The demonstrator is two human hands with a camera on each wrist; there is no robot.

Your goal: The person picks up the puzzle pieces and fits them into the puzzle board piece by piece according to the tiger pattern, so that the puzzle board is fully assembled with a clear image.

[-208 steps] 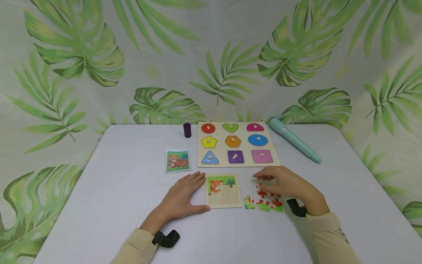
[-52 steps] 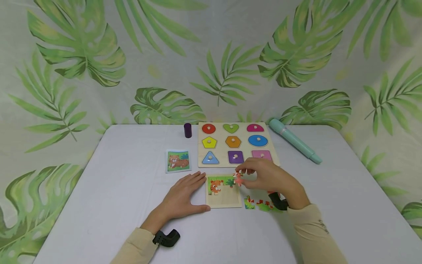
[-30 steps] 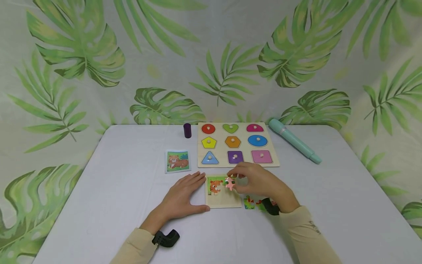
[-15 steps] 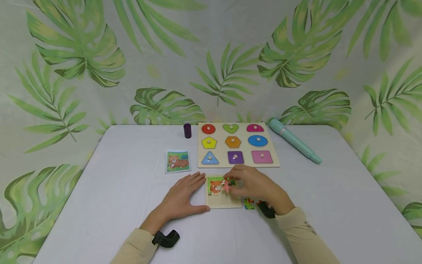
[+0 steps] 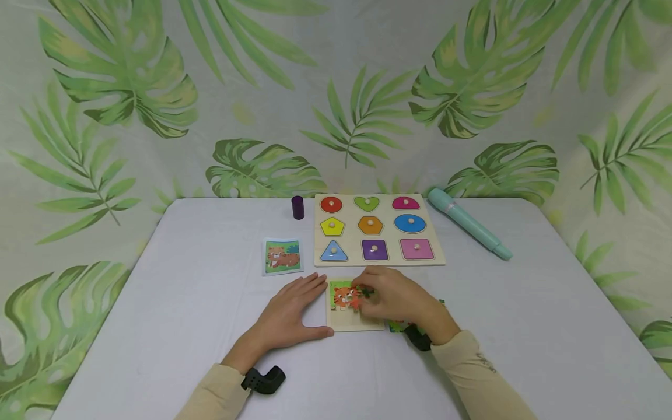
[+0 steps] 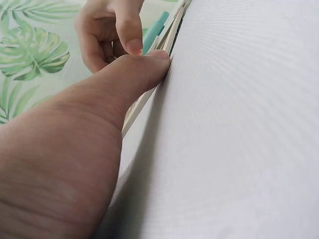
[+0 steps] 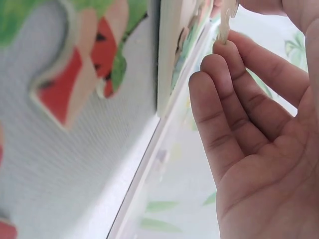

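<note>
My right hand [image 5: 394, 294] pinches an orange-and-white jigsaw piece [image 5: 356, 301] between thumb and fingertips, over the small wooden puzzle tray [image 5: 352, 322]. In the right wrist view the piece's thin edge [image 7: 227, 22] shows at the fingertips. Beside it in the tray lie pieces with a tiger's face [image 5: 341, 297] and green background. My left hand [image 5: 289, 312] lies flat with straight fingers, its fingertips and thumb touching the tray's left side. The left wrist view shows its thumb [image 6: 144, 67] against the tray edge. Loose jigsaw pieces [image 5: 397, 326] lie right of the tray, partly hidden by my right hand.
Behind the tray lies a wooden shape board [image 5: 352, 238] with knobbed coloured shapes. A tiger picture card [image 5: 283, 256] is at its left, near a dark purple cylinder [image 5: 297, 207]. A teal pen-like stick [image 5: 469, 224] lies at the back right of the white-covered table [image 5: 210, 291].
My right hand has picked a jigsaw piece from the loose pile, carried it left over the tray and lowered it beside the tiger's face. My left hand has stayed in place.
</note>
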